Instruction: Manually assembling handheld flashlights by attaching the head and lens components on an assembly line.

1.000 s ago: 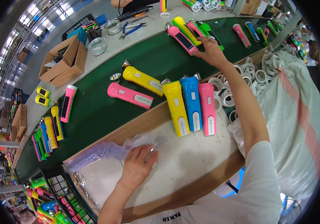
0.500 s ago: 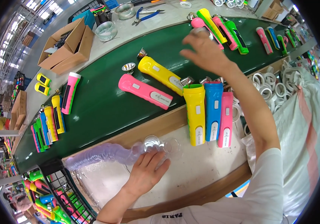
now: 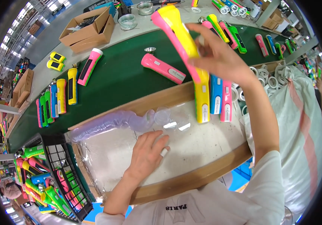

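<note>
Flashlight (image 3: 182,39), yellow and pink, tilts above the green belt (image 3: 119,75), pinched in my right hand (image 3: 221,58), while my left hand (image 3: 146,153), loosely spread, sits near clear discs (image 3: 164,114).

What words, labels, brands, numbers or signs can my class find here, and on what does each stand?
White shirt: one short dark printed word, legible but not copied here.
Pink flashlight lying on the green belt: print on its pale label, too small to read.
Yellow flashlight, blue flashlight and second pink flashlight, side by side: similar labels, also too small to read.
No other text can be made out.
</note>
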The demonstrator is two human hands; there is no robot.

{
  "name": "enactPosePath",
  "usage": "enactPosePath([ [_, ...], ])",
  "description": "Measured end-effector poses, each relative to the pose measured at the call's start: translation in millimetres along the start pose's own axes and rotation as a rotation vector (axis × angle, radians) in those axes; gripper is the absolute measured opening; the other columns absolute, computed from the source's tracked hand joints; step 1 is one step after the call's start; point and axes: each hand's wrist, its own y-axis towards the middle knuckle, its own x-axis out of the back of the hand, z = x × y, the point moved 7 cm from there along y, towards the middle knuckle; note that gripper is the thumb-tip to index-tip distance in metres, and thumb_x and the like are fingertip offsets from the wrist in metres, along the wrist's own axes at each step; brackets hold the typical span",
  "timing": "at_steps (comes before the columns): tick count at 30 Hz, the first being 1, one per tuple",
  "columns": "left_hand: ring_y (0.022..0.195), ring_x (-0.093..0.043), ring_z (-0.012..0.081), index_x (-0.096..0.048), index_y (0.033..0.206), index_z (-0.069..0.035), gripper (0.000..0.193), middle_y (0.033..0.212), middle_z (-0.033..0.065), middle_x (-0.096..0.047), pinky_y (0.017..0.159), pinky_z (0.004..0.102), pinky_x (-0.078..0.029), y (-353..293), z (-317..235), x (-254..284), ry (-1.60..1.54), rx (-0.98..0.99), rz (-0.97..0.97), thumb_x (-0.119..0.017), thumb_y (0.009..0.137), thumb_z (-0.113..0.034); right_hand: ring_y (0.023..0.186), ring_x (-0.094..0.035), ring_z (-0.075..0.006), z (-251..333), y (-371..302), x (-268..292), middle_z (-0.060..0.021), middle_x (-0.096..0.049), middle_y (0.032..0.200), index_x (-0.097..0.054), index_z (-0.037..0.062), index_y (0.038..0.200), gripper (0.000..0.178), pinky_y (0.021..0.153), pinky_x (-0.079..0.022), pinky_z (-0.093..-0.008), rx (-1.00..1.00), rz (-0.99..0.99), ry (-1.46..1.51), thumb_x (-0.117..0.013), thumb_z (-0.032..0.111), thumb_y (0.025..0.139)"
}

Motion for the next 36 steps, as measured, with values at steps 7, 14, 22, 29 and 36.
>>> enactPosePath([
  [7, 0.102, -0.063, 0.0231, -0.057, 0.119, -0.005, 0.039, 0.117, 0.014, -0.063, 0.087, 0.0367, -0.053, -24.1, 56.3, 17.7, -1.097, 0.65, -0.291, -0.073, 0.086, -0.016, 0.115, -0.057, -0.0273, -13.3, -192.5, -130.3, -0.0152, -0.054, 0.128, -0.021, 0.0138, 0.153, 0.092, 0.093, -0.048, -0.0376, -0.296, 0.247, 0.279, -0.075, 0.008, 0.078],
  [14, 0.11, -0.06, 0.0215, -0.055, 0.12, -0.003, 0.038, 0.125, 0.0125, -0.06, 0.098, 0.0356, -0.048, -22.3, 3.9, 35.4, -1.293, 0.247, -0.285, -0.07, 0.085, -0.002, 0.112, -0.055, -0.0449, 0.1, -213.3, -180.3, -0.0282, -0.051, 0.127, -0.023, 0.002, 0.15, 0.087, 0.094, -0.047, -0.0438, 0.023, 0.146, -0.029, -0.074, 0.008, 0.079],
  [22, 0.112, -0.06, 0.0226, -0.048, 0.126, -0.002, 0.044, 0.129, 0.0168, -0.055, 0.097, 0.0329, -0.049, -36.1, -45.9, 10.8, -1.232, 0.143, -0.391, -0.068, 0.087, 0.0, 0.135, -0.038, -0.0237, 40.1, -199.8, -164.6, -0.0159, -0.028, 0.151, -0.001, 0.0072, 0.155, 0.102, 0.109, -0.036, -0.0374, 0.115, -0.192, 1.085, -0.074, 0.023, 0.085],
  [29, 0.115, -0.057, 0.0262, -0.044, 0.129, -0.002, 0.047, 0.13, 0.019, -0.055, 0.101, 0.0395, -0.045, -44.4, -52.5, 11.4, -1.27, 0.059, -0.646, -0.068, 0.089, -0.007, 0.111, -0.055, -0.019, 31.9, -207.1, -145.2, -0.0134, -0.058, 0.121, -0.06, -0.0011, 0.119, 0.036, 0.094, -0.045, -0.0318, 0.069, -0.341, 0.711, -0.044, 0.027, 0.104],
  [36, 0.101, -0.062, 0.035, -0.048, 0.119, -0.006, 0.05, 0.12, 0.0214, -0.058, 0.082, 0.0411, -0.054, -53.2, -91.5, 44.0, -0.351, -0.348, -0.442, -0.076, 0.084, -0.028, 0.091, -0.054, -0.0114, 28.0, -217.7, -173.2, -0.0057, -0.061, 0.1, -0.064, -0.0025, 0.105, 0.038, 0.08, -0.045, -0.026, -0.261, -0.187, 0.965, -0.043, 0.029, 0.105],
])
